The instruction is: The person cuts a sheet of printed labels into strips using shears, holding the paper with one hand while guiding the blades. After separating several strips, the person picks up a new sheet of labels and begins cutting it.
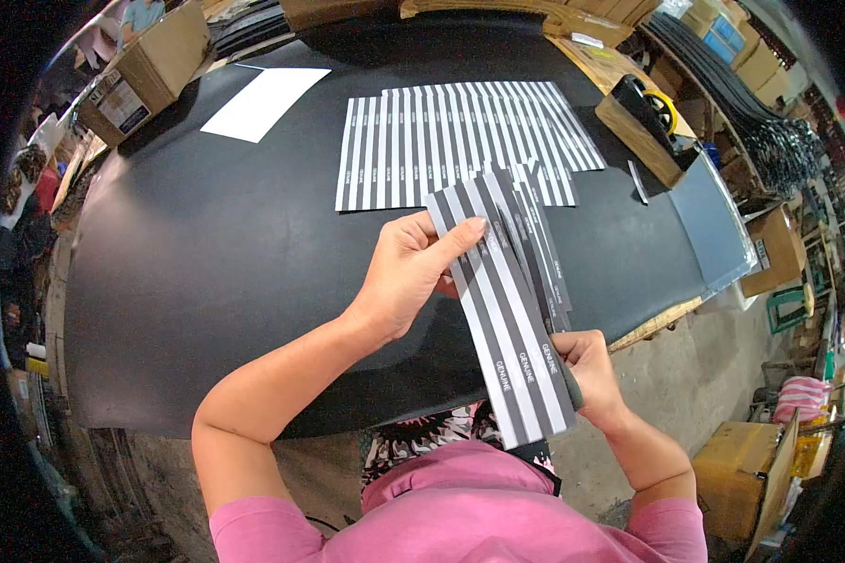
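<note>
My left hand (408, 272) pinches a striped black-and-white sheet (507, 328) marked "GENUINE", thumb on top near its far end. The sheet slants down toward my body. Along its right side, narrow dark strips (546, 253) fan apart with gaps between them. My right hand (587, 371) is closed at the sheet's right edge. A dark rounded piece shows by its fingers, but the sheet hides most of what it grips. Beyond my hands, more striped sheets (441, 141) lie overlapping on the black tabletop (207, 272).
A white sheet (268, 103) lies at the far left. At the right stands an open cardboard box (643, 141) holding a yellow tape roll (662, 111), with a small thin tool (637, 183) beside it. Cartons (150, 75) line the back left, where another person (143, 17) is partly visible.
</note>
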